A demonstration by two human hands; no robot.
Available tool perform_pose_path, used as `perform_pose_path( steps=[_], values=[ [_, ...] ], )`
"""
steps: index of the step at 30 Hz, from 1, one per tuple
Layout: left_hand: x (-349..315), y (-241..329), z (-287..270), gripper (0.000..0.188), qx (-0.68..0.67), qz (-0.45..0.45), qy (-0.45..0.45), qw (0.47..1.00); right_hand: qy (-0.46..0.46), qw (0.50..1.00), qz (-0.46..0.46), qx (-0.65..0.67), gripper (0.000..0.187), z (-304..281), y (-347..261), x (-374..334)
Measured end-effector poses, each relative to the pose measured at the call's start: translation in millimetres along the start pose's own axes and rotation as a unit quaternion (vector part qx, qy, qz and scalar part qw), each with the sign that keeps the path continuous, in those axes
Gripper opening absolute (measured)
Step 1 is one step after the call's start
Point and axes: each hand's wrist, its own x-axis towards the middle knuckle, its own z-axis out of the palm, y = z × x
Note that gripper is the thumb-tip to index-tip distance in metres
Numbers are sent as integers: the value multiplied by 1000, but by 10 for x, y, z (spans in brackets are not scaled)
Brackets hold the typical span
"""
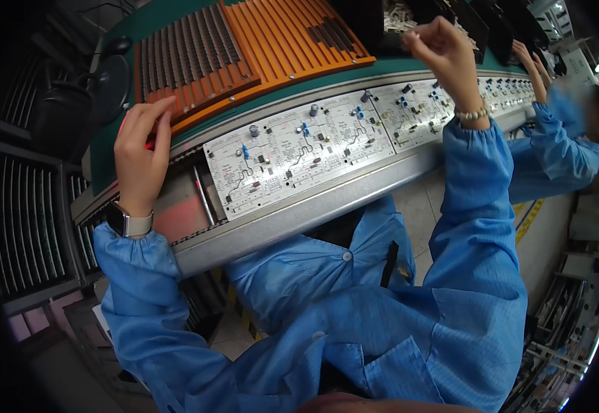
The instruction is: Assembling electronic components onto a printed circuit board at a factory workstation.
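Mid-frame, the leftmost circuit board (299, 157) slants up rightward, nearer the left hand (141, 143) than the right hand (447, 58). Both curl; any grasp is unclear.

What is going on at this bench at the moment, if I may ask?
A person in blue has both hands over a green-topped bench. The left hand is by the near-left corner of the orange grooved trays, which hold dark parts. The right hand is raised and curled near some pale parts; whether it holds anything is unclear. White circuit boards bearing small components lie end to end along the conveyor. A co-worker is further right.
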Motion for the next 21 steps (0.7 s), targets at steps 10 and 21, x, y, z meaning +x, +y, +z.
perform_pose_path(
  steps=[10,21],
  values=[
    [-275,-798,-120,11,112,-207,47,971,-135,987,-79,-41,28,480,-329,-197],
    [-235,-930,-246,10,-34,-269,-70,960,-186,975,-116,-37,18,476,-432,-352]
  ],
)
